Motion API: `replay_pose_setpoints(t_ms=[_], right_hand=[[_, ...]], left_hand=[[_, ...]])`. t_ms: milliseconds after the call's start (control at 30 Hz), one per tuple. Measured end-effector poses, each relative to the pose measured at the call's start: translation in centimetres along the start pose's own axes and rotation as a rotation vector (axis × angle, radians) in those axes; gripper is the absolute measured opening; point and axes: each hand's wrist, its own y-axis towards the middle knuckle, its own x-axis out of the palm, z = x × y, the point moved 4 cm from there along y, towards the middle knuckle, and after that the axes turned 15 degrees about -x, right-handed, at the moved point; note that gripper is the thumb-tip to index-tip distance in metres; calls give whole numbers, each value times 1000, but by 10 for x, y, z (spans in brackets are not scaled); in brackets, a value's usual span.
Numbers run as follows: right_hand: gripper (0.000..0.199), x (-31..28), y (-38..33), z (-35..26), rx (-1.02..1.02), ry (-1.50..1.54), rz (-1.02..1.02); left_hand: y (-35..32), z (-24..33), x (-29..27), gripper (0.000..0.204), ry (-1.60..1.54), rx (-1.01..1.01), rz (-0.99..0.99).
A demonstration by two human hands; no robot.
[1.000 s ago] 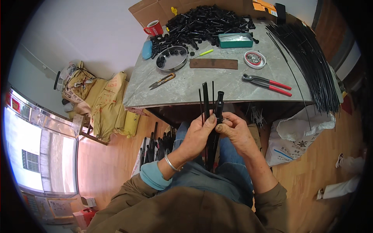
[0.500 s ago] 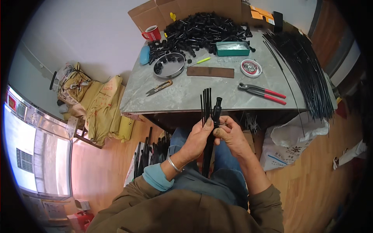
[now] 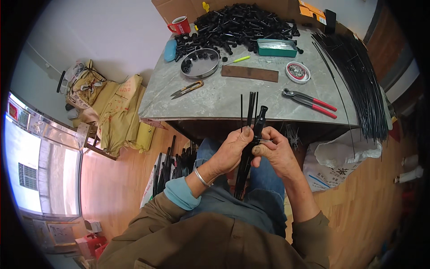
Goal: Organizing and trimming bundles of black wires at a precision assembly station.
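My left hand (image 3: 229, 151) is closed round a bundle of thin black rods (image 3: 251, 105), upright, their tops fanning above my thumb and the rest reaching down between my knees. A black tubular plastic piece (image 3: 260, 122) stands against the bundle, right of my left thumb. My right hand (image 3: 277, 153) pinches a thin metal wire (image 3: 267, 141) at the tube's lower part; whether the wire passes round the tube or through it is hidden by my fingers. Both hands are just off the table's front edge, above my lap.
On the grey table (image 3: 215, 101) are red-handled pincers (image 3: 311, 103), thread snips (image 3: 187, 90), a brown bar (image 3: 249, 73), a round metal tray (image 3: 217, 67), a green box of wires (image 3: 277, 52), a heap of black fittings (image 3: 242, 27) and long black rods (image 3: 351, 80). A white sack (image 3: 322, 172) stands lower right.
The view has shifted slightly, so the table's things sit further right and higher. My hands keep the same grip; the bundle leans a little more to the right.
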Motion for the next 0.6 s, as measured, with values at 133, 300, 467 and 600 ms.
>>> replay_pose_setpoints(t_ms=[133,300,467,600], right_hand=[[28,-3,-4,-1,4,1,-29],[32,-1,-5,9,12,68,-23],[46,-3,-9,38,-117,-17,218],[52,11,-6,16,-407,-512,169]], left_hand=[[-3,-3,6,54,-45,-9,-33],[-2,-4,10,51,-18,-18,-79],[1,-10,3,53,90,65,255],[0,-11,-6,54,30,77,278]])
